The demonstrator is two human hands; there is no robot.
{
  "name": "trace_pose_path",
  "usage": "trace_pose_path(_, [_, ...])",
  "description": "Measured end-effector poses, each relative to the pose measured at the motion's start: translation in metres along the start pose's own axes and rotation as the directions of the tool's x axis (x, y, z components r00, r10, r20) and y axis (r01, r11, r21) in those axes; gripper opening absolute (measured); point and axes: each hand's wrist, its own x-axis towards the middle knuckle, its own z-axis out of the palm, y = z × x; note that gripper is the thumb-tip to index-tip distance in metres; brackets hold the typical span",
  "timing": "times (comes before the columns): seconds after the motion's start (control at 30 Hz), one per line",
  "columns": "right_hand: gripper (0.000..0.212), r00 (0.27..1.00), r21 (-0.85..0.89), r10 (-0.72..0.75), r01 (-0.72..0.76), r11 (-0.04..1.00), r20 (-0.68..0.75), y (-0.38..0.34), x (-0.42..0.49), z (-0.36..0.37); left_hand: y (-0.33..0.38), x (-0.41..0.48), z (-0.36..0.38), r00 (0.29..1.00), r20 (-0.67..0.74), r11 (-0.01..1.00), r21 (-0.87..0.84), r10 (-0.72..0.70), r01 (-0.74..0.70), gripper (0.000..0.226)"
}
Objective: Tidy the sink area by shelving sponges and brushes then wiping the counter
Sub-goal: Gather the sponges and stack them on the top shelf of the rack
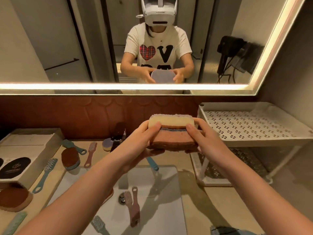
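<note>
**Grip on a two-sponge stack (171, 133), white perforated plastic rack (250, 142) alongside**

My left hand (144, 138) and right hand (201, 134) each wrap one short end of the stack, thumbs on the near face, fingers curled beneath. Both are closed on it, and it hangs in the air touching nothing else. The upper piece is a cream-yellow foam sponge (171, 122) with a pale purple scouring layer on top. The lower is a thicker dusty-pink foam sponge (172, 139).

The stack sits just left of the rack, about level with its upper tier. Its long axis runs left to right, so one short end points straight at the rack's left edge, and my right hand, on that end, is the nearer one. I judge the coming move to be a sideways carry to the right with the right hand leading, lifted enough for the pink base to clear the tier's raised lip.

Left of the rack and lower lies the white rectangular sink (166, 209), with a pink plastic brush (133, 206) beside its drain. Farther left of the rack, on the counter, are a brown-bristled oval brush (70, 157), a teal long-handled brush (44, 175) and a round purple-and-yellow sponge (107, 145) by the back wall, none yet shelved.
</note>
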Motion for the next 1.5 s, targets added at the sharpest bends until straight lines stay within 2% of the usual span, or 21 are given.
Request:
trace_pose_path(0.13, [0.031,0.998,-0.005,-0.028,0.028,1.000,-0.053,-0.002,0.011,-0.038,0.011,0.023,0.036,0.997,-0.072,0.999,-0.030,0.025,-0.027,0.037])
trace_pose_path(0.27, [0.029,0.993,-0.012,-0.040,0.039,0.999,-0.107,0.005,0.025,-0.069,0.013,0.047,0.058,0.995,-0.076,0.995,-0.078,0.064,-0.070,0.055])
trace_pose_path(0.53, [0.038,0.980,0.042,0.042,-0.034,0.999,-0.193,0.029,0.060,-0.130,0.009,0.091,0.098,0.982,0.024,0.954,0.235,0.187,-0.187,0.061])
trace_pose_path(0.67, [0.036,0.966,0.086,0.101,-0.083,0.993,-0.238,0.039,0.079,-0.155,0.009,0.116,0.114,0.978,0.031,0.820,0.540,0.206,-0.190,0.085])
trace_pose_path(0.73, [0.031,0.956,0.100,0.122,-0.099,0.990,-0.267,0.043,0.087,-0.163,0.009,0.127,0.121,0.976,0.015,0.744,0.645,0.216,-0.175,0.089])
trace_pose_path(0.87, [0.038,0.932,0.058,0.156,-0.145,0.988,-0.328,0.056,0.097,-0.171,0.008,0.149,0.130,0.980,0.008,0.620,0.774,0.198,-0.132,0.077])
trace_pose_path(0.97, [0.038,0.915,-0.021,0.127,-0.146,0.989,-0.383,0.065,0.099,-0.173,0.005,0.161,0.134,0.983,0.012,0.520,0.848,0.181,-0.107,0.073])
trace_pose_path(1.13, [0.037,0.904,-0.165,0.055,-0.136,0.977,-0.423,0.072,0.108,-0.173,-0.001,0.176,0.137,0.951,0.010,0.264,0.960,0.310,-0.097,0.061])
trace_pose_path(1.23, [0.033,0.892,-0.215,0.052,-0.164,0.963,-0.448,0.076,0.112,-0.174,-0.001,0.184,0.139,0.953,0.002,0.278,0.956,0.304,-0.090,0.058])
trace_pose_path(1.33, [0.024,0.915,-0.154,0.075,-0.147,0.977,-0.397,0.077,0.112,-0.172,0.001,0.191,0.136,0.958,-0.019,0.270,0.961,0.288,-0.062,0.054])
trace_pose_path(1.5, [0.017,0.941,-0.120,0.095,-0.141,0.983,-0.325,0.079,0.116,-0.169,0.002,0.198,0.133,0.951,-0.012,0.171,0.984,0.310,-0.044,0.049])
